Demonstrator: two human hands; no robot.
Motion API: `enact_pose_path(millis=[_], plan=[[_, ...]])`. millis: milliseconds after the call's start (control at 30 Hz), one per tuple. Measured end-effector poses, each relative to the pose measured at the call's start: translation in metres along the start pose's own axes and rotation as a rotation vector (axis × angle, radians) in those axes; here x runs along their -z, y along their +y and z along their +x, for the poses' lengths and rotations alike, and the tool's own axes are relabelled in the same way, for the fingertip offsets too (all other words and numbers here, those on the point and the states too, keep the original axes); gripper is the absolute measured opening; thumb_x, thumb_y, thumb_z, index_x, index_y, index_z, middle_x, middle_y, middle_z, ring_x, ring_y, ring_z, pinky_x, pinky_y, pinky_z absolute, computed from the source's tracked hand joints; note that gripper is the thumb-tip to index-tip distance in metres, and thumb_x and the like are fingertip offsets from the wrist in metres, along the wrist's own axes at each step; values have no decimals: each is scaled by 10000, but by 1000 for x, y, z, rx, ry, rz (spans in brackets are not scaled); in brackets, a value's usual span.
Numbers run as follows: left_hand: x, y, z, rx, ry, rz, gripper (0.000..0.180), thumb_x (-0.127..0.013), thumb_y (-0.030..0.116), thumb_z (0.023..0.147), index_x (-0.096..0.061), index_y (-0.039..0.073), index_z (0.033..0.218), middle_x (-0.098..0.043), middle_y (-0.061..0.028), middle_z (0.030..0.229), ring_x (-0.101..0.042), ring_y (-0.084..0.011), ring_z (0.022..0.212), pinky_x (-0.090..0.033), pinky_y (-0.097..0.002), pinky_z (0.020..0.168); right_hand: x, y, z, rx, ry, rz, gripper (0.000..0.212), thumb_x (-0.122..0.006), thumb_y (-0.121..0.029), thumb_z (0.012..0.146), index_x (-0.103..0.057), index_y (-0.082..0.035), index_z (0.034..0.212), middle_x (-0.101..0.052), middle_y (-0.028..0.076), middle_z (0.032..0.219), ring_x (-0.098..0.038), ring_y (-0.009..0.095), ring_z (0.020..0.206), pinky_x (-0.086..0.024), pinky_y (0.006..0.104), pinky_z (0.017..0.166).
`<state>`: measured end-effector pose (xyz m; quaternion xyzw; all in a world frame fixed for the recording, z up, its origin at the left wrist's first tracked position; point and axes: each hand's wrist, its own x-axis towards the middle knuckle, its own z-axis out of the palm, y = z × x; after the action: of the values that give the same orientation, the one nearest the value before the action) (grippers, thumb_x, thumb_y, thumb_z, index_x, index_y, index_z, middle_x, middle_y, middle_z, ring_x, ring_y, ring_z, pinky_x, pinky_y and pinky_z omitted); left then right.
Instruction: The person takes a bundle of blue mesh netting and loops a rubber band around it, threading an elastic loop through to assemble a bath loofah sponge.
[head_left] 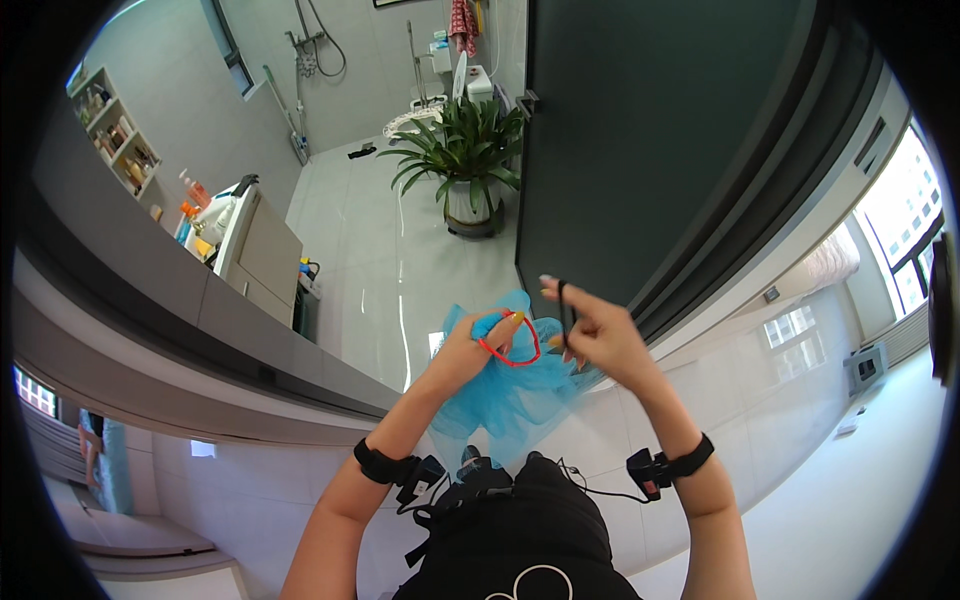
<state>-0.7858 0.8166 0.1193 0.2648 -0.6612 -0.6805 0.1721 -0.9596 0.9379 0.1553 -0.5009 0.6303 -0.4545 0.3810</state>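
My left hand [468,350] is closed on a bunch of sheer blue tulle [500,400], which spreads out below and to both sides of my fingers. A red loop of cord or band [537,345] hangs at the same fingers, in front of the tulle. Just to the right, my right hand [605,340] has its index finger extended and its other fingers curled. A thin black elastic band [562,300] is looped over that index finger and runs down toward the thumb. The two hands are close together but apart.
A dark door [650,130] stands open on the right. Beyond the doorway are a potted plant [470,200], a washroom cabinet [262,265] with bottles on top, and a wall shelf [120,135]. Both forearms wear black straps [690,458] with small devices and cables.
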Motion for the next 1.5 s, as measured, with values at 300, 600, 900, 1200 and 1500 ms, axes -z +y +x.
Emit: enact_pose_path(millis=[300,600,900,1200,1500], plan=[[5,-4,-4,-1,47,-16,311,-528,311,921,-546,49,753,-486,15,638,-430,-63,614,-351,-217,574,-40,17,0,435,220,-366,326,-610,54,722,-573,-21,1036,-582,104,989,-606,243,704,-481,300,619],[19,-27,-6,-69,-256,508,239,-604,246,876,-622,9,854,-625,-61,694,-559,-120,660,-447,-276,633,-31,-1,24,-48,245,339,137,-512,-13,880,-643,23,862,-540,15,637,-401,50,519,-305,192,480],[42,-32,-17,39,-239,185,258,-593,282,889,-553,28,917,-595,-43,746,-523,-124,724,-416,-277,669,-41,-9,44,-258,31,495,155,-493,-56,867,-629,12,833,-635,78,676,-430,41,485,-317,170,457],[87,-27,-27,-59,-271,106,143,-521,198,909,-523,57,884,-480,-17,724,-448,-125,670,-383,-265,636,-46,-21,55,-166,-319,395,148,-486,9,830,-566,-13,707,-618,107,695,-459,93,514,-361,205,487],[103,-13,-20,-90,-321,355,191,-582,242,897,-536,62,941,-503,-83,702,-451,-190,651,-396,-306,636,-88,-28,70,-148,54,995,114,-500,16,817,-538,-50,731,-549,53,684,-412,100,556,-334,207,536]])
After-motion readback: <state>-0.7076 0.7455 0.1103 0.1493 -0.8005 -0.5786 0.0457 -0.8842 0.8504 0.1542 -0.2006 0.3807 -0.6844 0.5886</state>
